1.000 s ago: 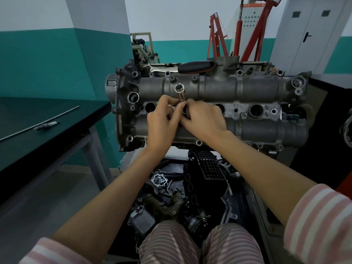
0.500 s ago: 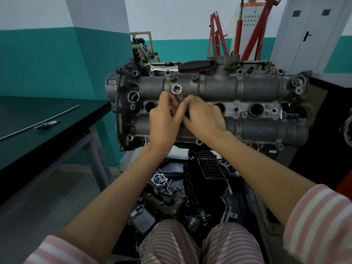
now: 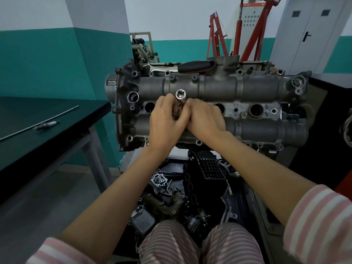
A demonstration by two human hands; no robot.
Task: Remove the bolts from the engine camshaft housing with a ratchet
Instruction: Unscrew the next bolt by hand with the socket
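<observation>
Gripping a socket over the camshaft housing, both hands

Left hand (image 3: 165, 119) and right hand (image 3: 204, 119) meet at mid-housing, fingers curled round a long socket (image 3: 180, 97) standing open end up. Likely turning it by hand. Camshaft housing (image 3: 247, 88) lies across the view; ratchet (image 3: 192, 66) rests on its far edge, untouched. Both forearms reach forward, wrists low.

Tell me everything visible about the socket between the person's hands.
The socket is a long, shiny, chrome-looking metal tube. It stands tilted over the middle of the camshaft housing, open end toward the camera. Its lower part is hidden between the left hand and right hand, whose fingertips pinch it. No ratchet is attached.
</observation>
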